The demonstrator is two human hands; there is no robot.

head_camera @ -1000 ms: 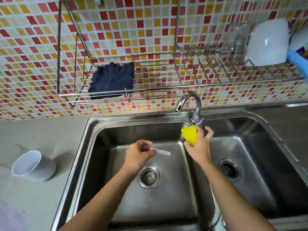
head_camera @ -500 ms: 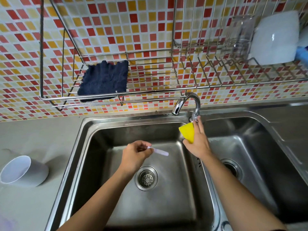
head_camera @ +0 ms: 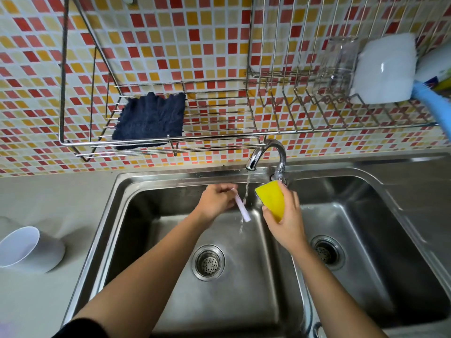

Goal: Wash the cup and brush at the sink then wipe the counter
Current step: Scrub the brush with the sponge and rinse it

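Note:
My left hand [head_camera: 216, 200] grips a thin pale brush [head_camera: 242, 208] over the left basin of the steel sink [head_camera: 117, 215], right beside a thin stream of water running from the chrome tap [head_camera: 267, 152]. My right hand [head_camera: 285, 215] holds a yellow sponge [head_camera: 271, 200] just right of the stream, below the tap's base. A white cup [head_camera: 29, 248] lies on its side on the grey counter [head_camera: 61, 196] at the far left, away from both hands.
A wire rack [head_camera: 219, 136] hangs on the mosaic wall above the sink, holding a dark blue cloth [head_camera: 151, 119], a clear glass [head_camera: 338, 67] and a white dish [head_camera: 384, 69]. A blue handle [head_camera: 434, 103] sticks in at the right. The right basin has its own drain [head_camera: 325, 252].
Water now runs from the tap. My left hand has moved up and toward the stream with the brush. My right hand has come off the tap base, still holding the sponge.

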